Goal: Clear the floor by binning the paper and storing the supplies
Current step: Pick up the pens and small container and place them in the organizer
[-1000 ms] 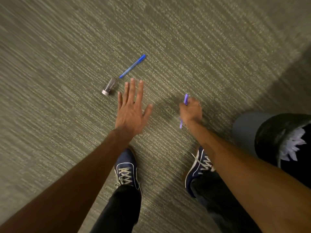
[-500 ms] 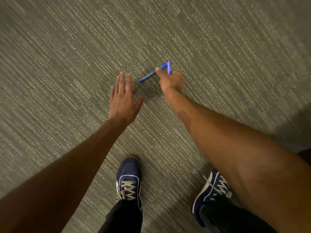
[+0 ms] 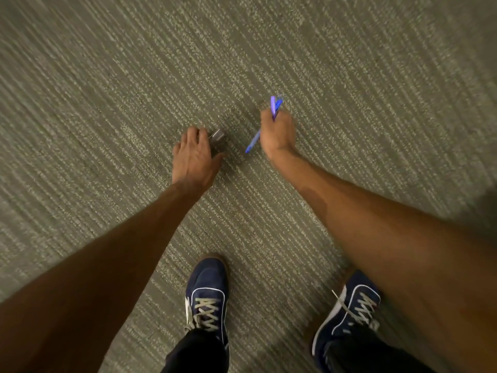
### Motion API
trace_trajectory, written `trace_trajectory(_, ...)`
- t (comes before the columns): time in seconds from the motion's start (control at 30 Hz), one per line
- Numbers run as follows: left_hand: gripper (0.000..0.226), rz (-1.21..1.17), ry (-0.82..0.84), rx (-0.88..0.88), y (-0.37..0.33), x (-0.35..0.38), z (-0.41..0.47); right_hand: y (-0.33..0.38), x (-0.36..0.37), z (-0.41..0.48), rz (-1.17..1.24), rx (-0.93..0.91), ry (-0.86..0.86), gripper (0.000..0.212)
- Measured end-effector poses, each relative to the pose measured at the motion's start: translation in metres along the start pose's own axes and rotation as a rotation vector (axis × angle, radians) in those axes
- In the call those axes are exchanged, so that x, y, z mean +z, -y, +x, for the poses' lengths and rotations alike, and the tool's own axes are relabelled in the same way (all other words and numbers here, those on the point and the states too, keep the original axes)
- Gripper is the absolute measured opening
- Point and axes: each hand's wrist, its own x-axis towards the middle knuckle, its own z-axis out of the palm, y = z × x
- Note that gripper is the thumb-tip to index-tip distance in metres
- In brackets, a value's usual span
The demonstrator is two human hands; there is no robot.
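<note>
My right hand [image 3: 277, 130] is closed around two pens: a blue pen [image 3: 253, 142] whose lower end pokes out below the fist, and a purple pen [image 3: 273, 105] whose top sticks up beside the blue cap. My left hand [image 3: 193, 157] is down on the carpet, fingers curled over a small grey cylindrical item with a metallic end [image 3: 217, 135]. Most of that item is hidden under my fingers, and blur keeps me from identifying it.
Grey-green striped carpet [image 3: 349, 76] fills the view. My two navy sneakers with white laces stand below, the left shoe [image 3: 207, 294] and the right shoe [image 3: 349, 310]. No bin or paper is in view.
My right hand has lifted the blue pen off the carpet and holds it with the purple one. My left hand moved forward and curled onto the small cylindrical item.
</note>
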Motion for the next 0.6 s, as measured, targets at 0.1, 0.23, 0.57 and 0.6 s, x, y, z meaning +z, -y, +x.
trace_trajectory(0.1, 0.042, 0.095, -0.014, 0.028, -0.002, 0.001, 0.006, -0.017, -0.011, -0.021, 0.101, -0.006, 0.145, 0.026)
trace_trajectory(0.23, 0.030, 0.036, -0.004, 0.012, -0.009, -0.008, 0.007, -0.023, -0.039, -0.053, 0.415, 0.150, 0.299, 0.021)
trace_trajectory(0.57, 0.033, -0.542, 0.024, -0.016, -0.064, -0.129, -0.063, 0.029, -0.136, -0.135, 0.743, 0.255, 0.448, 0.015)
trace_trajectory(0.6, 0.031, -0.594, 0.024, -0.011, -0.071, -0.146, -0.074, 0.038, -0.145, -0.146, 0.734, 0.233, 0.453, 0.011)
